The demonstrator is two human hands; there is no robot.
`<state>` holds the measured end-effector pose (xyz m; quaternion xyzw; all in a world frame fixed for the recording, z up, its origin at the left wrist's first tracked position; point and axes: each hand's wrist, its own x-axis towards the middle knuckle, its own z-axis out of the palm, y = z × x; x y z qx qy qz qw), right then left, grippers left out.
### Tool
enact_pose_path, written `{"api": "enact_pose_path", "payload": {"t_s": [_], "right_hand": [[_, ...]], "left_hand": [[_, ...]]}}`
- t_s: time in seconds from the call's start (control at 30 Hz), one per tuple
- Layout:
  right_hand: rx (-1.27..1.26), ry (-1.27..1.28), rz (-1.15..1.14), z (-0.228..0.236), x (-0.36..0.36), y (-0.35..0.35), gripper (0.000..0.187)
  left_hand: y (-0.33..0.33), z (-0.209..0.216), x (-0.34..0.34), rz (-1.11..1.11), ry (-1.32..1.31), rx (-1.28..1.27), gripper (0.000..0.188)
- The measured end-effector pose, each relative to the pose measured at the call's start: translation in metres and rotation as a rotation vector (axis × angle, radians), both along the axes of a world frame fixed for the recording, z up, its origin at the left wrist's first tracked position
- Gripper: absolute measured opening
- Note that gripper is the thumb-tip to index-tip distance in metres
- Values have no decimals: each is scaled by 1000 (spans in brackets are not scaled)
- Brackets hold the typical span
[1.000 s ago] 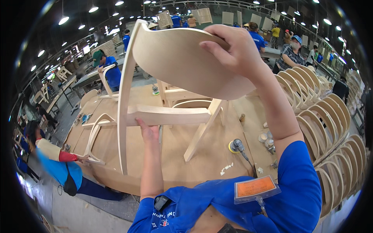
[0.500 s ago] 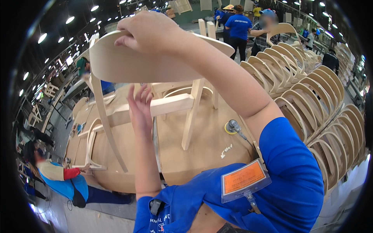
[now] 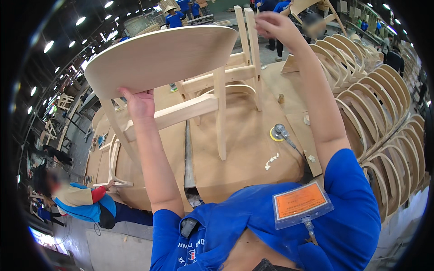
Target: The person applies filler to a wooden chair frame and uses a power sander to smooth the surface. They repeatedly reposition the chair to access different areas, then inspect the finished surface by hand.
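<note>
A pale wooden chair frame stands on the table, its wide curved backrest tilted up toward me. My left hand is closed on the backrest's lower edge, thumb against the near face and the other fingers mostly hidden behind. My right hand is raised beyond the backrest's right end, beside two upright wooden legs. Its fingers are loosely bent and apart, with nothing seen in them. Below the backrest run a wooden rail and a front leg.
A sander with a yellow pad and cord lies on the brown-covered table, near small pale scraps. Curved chair parts are stacked at the right. A co-worker handles another frame at the left; others work at the back.
My right hand has let go of the backrest's upper left edge and moved right. My left hand has risen and taken hold of its lower edge. The view has shifted a little.
</note>
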<state>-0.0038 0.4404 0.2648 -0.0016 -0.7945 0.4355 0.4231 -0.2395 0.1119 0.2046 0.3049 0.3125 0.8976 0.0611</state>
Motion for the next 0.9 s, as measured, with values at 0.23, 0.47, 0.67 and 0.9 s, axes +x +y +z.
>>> {"api": "enact_pose_path", "payload": {"t_s": [0.23,0.47,0.67,0.9], "right_hand": [[-503,-315,-69,-159,30,39,25],[-545,-590,139,-256,20,13,25],[-507,-654,254,-304,17,-2,29],[-490,-661,434,-309,-5,-9,31]], "left_hand": [[-7,1,-25,114,-54,-24,65],[-9,1,-52,225,-79,-78,67],[-31,-1,-74,204,-105,-30,71],[-94,-17,-96,-263,47,22,68]]}}
